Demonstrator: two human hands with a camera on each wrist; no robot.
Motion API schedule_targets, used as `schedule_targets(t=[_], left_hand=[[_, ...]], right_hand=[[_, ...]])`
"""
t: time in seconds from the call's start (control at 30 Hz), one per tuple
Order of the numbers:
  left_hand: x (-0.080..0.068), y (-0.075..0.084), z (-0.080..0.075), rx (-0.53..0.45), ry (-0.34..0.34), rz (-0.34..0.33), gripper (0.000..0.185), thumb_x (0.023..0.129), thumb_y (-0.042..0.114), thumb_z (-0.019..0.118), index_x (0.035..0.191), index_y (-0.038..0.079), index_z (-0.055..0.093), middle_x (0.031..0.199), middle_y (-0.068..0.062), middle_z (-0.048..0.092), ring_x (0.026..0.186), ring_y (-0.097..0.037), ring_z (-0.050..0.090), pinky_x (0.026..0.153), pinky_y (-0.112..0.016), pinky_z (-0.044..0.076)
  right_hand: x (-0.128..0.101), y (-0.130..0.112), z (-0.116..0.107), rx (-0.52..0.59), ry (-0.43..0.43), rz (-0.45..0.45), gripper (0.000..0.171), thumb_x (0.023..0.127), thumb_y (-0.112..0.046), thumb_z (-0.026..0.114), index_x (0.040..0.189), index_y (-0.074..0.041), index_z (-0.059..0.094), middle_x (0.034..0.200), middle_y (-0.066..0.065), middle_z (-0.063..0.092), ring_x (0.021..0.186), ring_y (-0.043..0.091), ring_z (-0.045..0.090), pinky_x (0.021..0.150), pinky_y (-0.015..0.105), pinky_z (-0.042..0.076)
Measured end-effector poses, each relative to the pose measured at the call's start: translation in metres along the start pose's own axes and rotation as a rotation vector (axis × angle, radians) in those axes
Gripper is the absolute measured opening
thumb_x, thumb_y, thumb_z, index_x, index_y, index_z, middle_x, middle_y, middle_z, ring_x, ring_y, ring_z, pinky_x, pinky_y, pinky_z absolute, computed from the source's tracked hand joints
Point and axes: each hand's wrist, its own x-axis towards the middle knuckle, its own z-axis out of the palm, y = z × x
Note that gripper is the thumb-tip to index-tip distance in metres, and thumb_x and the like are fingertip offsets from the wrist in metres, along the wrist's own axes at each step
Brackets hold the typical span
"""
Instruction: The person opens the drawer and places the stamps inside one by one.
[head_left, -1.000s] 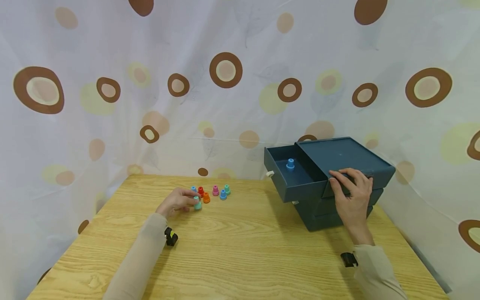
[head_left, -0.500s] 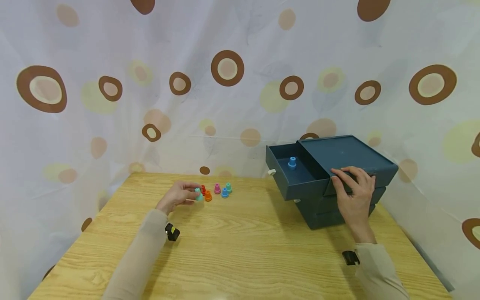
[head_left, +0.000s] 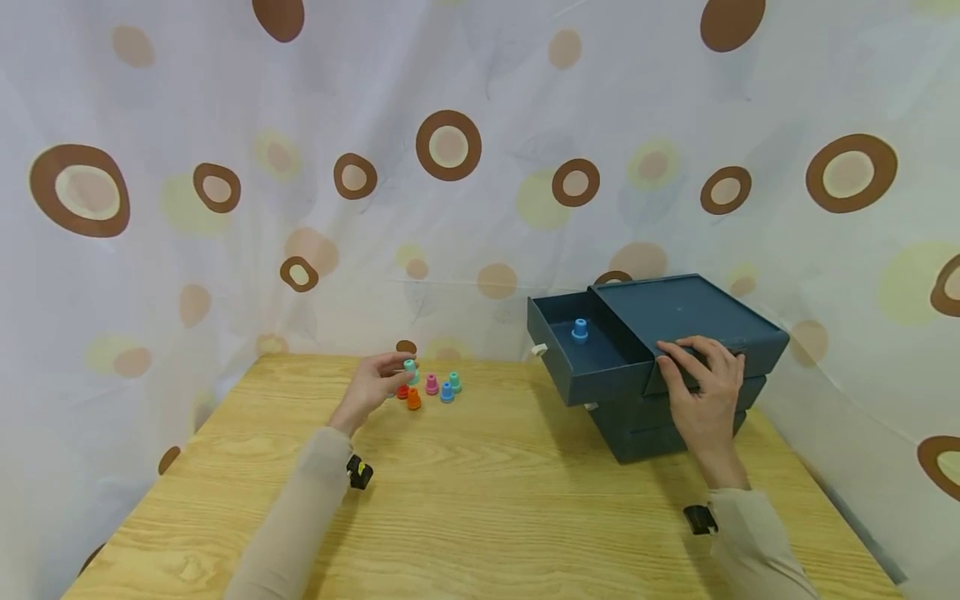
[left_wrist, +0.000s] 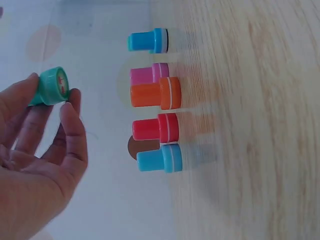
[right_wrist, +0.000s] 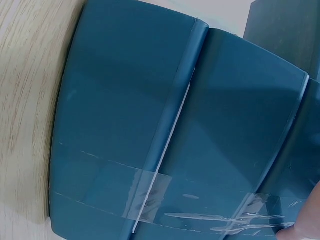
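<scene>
My left hand [head_left: 367,392] pinches a teal toy stamp [left_wrist: 52,86] between thumb and fingertips, lifted off the table. In the left wrist view its round printed underside shows red marks. Close by stand an orange stamp [head_left: 414,400], a red stamp [left_wrist: 150,128], a pink stamp [head_left: 432,385] and blue stamps [head_left: 447,392], with another teal stamp [head_left: 454,381] behind. On the right, my right hand [head_left: 705,396] rests on the upper edge of a dark blue drawer unit [head_left: 686,304], fingers on top and thumb on its side. Inside the pulled-out top drawer [head_left: 542,323] stands one blue stamp [head_left: 580,332].
The wooden table [head_left: 480,508] meets a patterned cloth [head_left: 495,208] at the back. The top drawer juts out leftward over the table; the drawers below it are pushed in. Clear tape [right_wrist: 200,220] runs across the unit's side in the right wrist view.
My left hand has carried the teal stamp up, back and slightly rightward, past the red and orange stamps. The right hand and the drawer have stayed in place.
</scene>
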Motion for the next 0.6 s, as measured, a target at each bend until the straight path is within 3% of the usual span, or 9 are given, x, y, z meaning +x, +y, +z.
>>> schedule_targets(t=[0.13,0.37,0.6], left_hand=[[0.002,0.004,0.006,0.016,-0.017,0.064,0.037,0.098,0.017,0.062,0.134,0.014,0.06,0.133,-0.013,0.062,0.119,-0.03,0.061,0.1,-0.053,0.048],[0.007,0.014,0.017,-0.023,0.034,0.151,0.037,0.1,0.019,0.057,0.137,0.014,0.057,0.134,-0.013,0.062,0.113,-0.03,0.062,0.086,-0.033,0.055],[0.012,0.024,0.027,-0.081,0.042,0.211,0.037,0.098,0.018,0.062,0.134,0.012,0.06,0.13,-0.015,0.064,0.112,-0.028,0.062,0.081,-0.028,0.054]], right_hand=[[0.0,0.0,0.001,0.002,0.0,0.0,0.019,0.091,-0.013,0.071,0.107,-0.004,0.076,0.114,0.022,0.061,0.124,0.027,0.048,0.118,0.06,-0.004],[-0.001,-0.001,0.001,0.012,0.014,0.003,0.018,0.09,-0.012,0.071,0.106,-0.005,0.076,0.113,0.022,0.061,0.125,0.02,0.047,0.119,0.059,-0.003],[-0.001,-0.002,0.001,0.017,0.023,-0.002,0.018,0.089,-0.01,0.072,0.106,-0.005,0.076,0.113,0.022,0.062,0.125,0.02,0.048,0.119,0.059,-0.003]])
